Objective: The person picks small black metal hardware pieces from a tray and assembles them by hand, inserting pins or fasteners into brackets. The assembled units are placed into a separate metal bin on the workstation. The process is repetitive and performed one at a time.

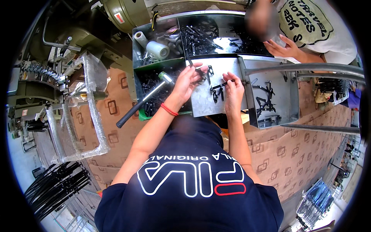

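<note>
Here, the left hand (187, 81), palm up, cradles slim dark parts in its loosely curled fingers, while the right hand (234, 91) pinches a narrow black rod (218, 86). Both work above a smooth, shiny metal sheet (201, 105), where more jointed black pieces (215, 96) lie. Beside the left forearm, a hammer (143, 102) (ribless dark grip, bright steel shaft) slants across a bin (136, 79).

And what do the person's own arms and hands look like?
Short, dark navy sleeves leave both forearms bare. A red, beaded-looking bracelet circles the left wrist; the right wrist has none. The fingers wear no gloves.
</note>
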A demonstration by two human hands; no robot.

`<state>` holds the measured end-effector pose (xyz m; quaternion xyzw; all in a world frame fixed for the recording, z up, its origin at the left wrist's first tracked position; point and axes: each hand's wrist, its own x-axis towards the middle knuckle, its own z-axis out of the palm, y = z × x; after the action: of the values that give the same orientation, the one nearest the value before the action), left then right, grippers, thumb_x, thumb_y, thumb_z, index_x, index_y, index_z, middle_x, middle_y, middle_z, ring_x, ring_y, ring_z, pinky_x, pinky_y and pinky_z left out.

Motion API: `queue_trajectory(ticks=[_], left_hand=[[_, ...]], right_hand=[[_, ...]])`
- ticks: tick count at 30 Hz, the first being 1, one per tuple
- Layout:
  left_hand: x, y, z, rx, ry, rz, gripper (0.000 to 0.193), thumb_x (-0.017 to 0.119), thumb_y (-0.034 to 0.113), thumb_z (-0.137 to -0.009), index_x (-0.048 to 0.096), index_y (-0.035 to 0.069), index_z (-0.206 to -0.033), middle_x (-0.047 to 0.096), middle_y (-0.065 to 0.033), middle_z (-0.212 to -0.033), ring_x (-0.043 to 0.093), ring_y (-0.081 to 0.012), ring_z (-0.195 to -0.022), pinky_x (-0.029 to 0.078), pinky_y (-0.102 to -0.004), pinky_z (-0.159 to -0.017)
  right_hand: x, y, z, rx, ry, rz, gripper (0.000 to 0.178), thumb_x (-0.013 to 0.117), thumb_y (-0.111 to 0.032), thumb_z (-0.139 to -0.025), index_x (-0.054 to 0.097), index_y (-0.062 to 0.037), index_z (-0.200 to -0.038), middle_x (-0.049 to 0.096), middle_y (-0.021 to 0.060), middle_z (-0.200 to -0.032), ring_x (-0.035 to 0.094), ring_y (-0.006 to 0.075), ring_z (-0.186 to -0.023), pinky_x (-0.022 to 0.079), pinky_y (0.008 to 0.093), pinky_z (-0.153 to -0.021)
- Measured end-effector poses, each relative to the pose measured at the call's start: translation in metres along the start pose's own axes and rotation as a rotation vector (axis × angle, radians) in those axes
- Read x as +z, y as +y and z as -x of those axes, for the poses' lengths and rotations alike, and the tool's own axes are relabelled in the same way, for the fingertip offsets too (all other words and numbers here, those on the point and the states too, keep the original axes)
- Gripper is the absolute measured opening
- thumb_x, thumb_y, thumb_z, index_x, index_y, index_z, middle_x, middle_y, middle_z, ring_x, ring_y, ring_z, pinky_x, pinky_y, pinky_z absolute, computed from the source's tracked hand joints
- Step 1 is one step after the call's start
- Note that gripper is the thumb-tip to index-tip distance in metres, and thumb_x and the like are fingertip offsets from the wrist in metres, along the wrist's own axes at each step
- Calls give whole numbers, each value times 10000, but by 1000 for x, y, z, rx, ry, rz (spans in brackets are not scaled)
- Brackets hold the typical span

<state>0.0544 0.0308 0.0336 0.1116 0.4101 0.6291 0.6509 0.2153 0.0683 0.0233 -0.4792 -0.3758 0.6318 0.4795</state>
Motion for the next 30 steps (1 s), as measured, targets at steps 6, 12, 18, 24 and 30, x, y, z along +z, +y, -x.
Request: queue_trajectory(ticks=[6,12,18,24,30], left_hand=[[-3,1,-2,111,-94,-42,309,295,163,-935,398,-10,-1168,501,-178,-1161,498,-220,-1074,411,-295,-905],[-4,10,-2,101,-146,69,318,302,137,-928,371,-23,-1193,475,-188,-1189,485,-230,-1094,413,-305,-916],[1,13,-1,145,-165,38,295,323,132,-922,391,-13,-1170,480,-188,-1180,482,-239,-1098,399,-318,-932],[9,16,3,214,-303,80,241,333,125,-918,444,-4,-1088,505,-171,-1141,485,-229,-1084,373,-327,-946],[18,24,10,224,-282,-96,234,328,105,-911,478,-2,-1055,527,-143,-1105,491,-203,-1065,364,-329,-936]], right_hand=[[5,-10,-3,-60,42,115,281,420,15,-798,542,41,-1050,557,84,-998,504,126,-895,377,242,-829],[3,-9,-6,-153,37,242,284,412,19,-769,566,31,-1007,557,82,-998,501,130,-915,371,251,-841],[11,-13,-4,-287,-10,358,231,434,-16,-794,574,23,-974,562,96,-1006,532,145,-929,397,246,-817],[41,-28,16,178,-311,-66,301,535,-133,-842,439,8,-1089,569,99,-881,589,155,-805,482,231,-702],[50,-24,19,190,-295,-4,250,560,-144,-819,451,-4,-995,559,65,-778,540,105,-618,425,212,-552]])
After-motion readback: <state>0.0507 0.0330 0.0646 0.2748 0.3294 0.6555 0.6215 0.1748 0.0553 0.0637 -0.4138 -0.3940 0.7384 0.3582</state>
